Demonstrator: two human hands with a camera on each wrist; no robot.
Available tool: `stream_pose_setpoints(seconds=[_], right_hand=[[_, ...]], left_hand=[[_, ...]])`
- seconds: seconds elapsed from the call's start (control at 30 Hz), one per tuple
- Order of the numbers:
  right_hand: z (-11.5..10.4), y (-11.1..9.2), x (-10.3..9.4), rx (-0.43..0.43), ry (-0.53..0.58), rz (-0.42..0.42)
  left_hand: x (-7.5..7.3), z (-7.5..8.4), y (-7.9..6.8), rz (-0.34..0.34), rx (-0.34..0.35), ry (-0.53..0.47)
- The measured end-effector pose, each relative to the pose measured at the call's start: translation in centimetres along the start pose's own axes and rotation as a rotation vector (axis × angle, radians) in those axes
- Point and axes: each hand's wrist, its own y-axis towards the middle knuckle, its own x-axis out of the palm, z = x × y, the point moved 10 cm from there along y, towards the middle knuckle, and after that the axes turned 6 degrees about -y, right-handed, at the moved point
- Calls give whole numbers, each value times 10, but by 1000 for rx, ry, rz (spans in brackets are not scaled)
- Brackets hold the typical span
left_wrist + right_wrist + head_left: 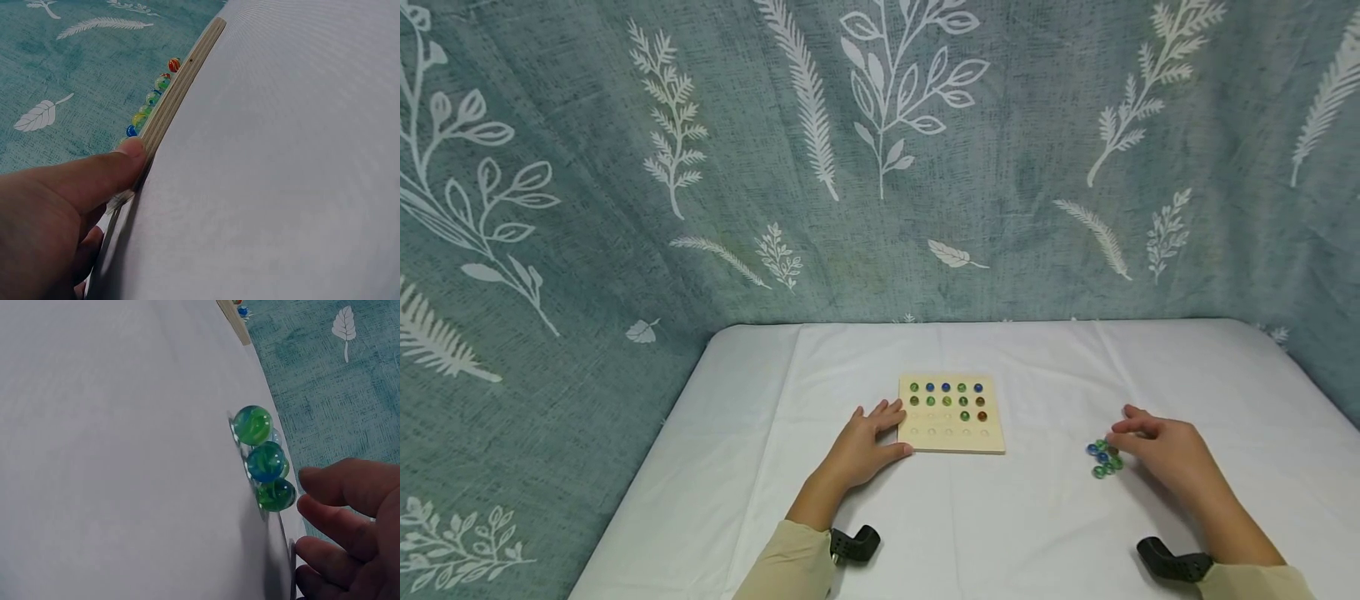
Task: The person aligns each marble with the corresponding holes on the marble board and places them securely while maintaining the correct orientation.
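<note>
A pale wooden board (951, 443) lies on the white table with glass marbles in its hollows. Two far rows are filled with green, blue and brownish marbles; the third holds two at its right end. My left hand (865, 448) rests against the board's left side, fingers spread, thumb (128, 153) touching the front edge near the corner. Over at the right, my right hand (1172, 454) hovers beside a small cluster of loose marbles (1102, 457), mostly green and blue. Its thumb and index finger are slightly apart beside a green marble (276, 495), with no marble visible between them.
The white-covered table (1022, 525) spans the foreground, with cloth between the board and the loose marbles. A teal leaf-patterned curtain (865, 250) hangs behind and at the sides. Black wrist devices (855, 546) sit on both forearms.
</note>
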Motion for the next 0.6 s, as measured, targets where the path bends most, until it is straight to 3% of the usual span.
stream_pose_setpoints(seconds=[0.6], right_hand=[[-1, 2, 2, -31, -81, 48]], left_hand=[[0, 0, 0, 0, -4, 2]])
